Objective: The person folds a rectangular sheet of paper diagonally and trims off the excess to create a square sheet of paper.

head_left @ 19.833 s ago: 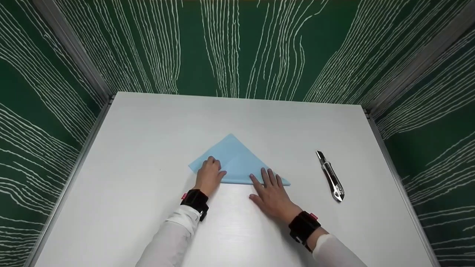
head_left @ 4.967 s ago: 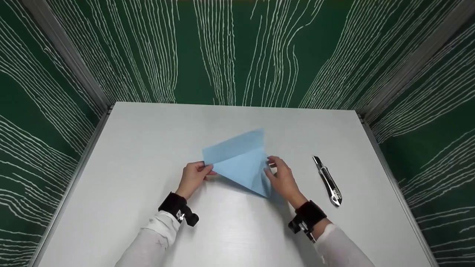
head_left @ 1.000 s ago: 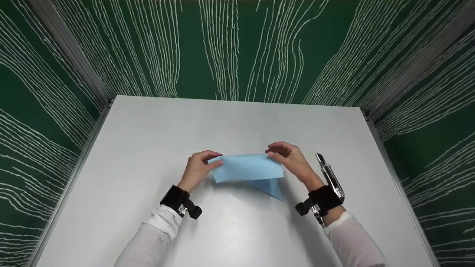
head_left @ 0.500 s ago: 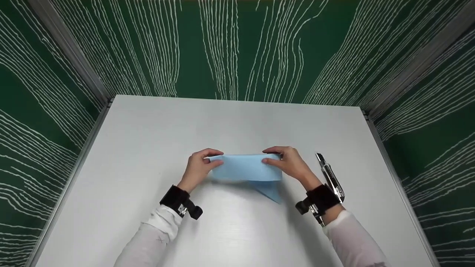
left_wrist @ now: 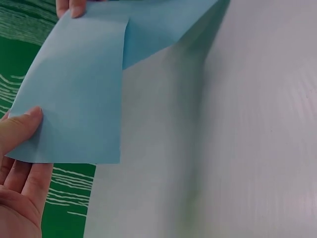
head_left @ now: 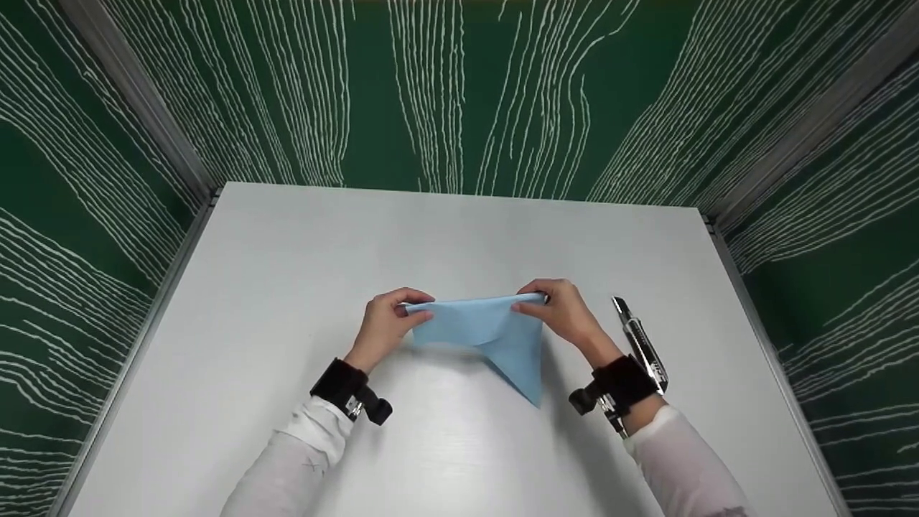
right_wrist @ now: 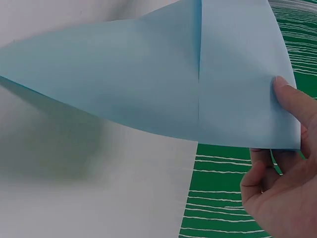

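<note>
Because the blue paper (head_left: 463, 323) seems light, thin and easily creased, it is probably best taken by its folded upper edge, near both ends, and without squeezing. One end is pinched there between thumb and fingers of the left hand (head_left: 384, 323), the other likewise by the right hand (head_left: 568, 314). The sheet, matt and plain, is held above the white bench (head_left: 445, 240), its pointed corner drooping below the flap towards the right.
</note>
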Available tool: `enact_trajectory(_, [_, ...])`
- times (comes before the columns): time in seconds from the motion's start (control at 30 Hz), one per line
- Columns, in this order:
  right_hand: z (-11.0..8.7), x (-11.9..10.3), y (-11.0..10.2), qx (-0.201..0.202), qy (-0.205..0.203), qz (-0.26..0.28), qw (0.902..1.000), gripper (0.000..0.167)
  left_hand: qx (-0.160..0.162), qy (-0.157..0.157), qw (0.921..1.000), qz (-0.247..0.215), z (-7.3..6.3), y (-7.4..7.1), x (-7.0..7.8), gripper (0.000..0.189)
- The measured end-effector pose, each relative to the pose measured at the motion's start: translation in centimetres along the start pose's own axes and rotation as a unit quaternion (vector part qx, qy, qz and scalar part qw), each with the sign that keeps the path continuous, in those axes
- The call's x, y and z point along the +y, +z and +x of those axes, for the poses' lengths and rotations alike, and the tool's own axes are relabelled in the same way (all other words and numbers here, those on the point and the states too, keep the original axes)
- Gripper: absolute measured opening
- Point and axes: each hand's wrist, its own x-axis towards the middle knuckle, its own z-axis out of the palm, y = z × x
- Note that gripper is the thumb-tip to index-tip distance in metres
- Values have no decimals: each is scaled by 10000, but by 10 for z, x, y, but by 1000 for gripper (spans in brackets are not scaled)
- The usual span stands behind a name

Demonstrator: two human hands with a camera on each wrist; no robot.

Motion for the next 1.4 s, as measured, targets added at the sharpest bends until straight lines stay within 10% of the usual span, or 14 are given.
enact_trajectory(0.33, [-2, -1, 1, -44, 160, 530, 9985, 18, -593, 361, 9956, 627, -4, -8, -1, 29])
enact_trajectory(0.67, [-1, -6, 10, 12, 197, 43, 9998, 14, -1346, 731, 9708, 1848, -3, 6, 17, 28])
enact_trajectory(1.4, [-11, -41, 12, -435, 179, 1090, 9929, 15, -656, 723, 9876, 1226, -3, 30, 12, 18])
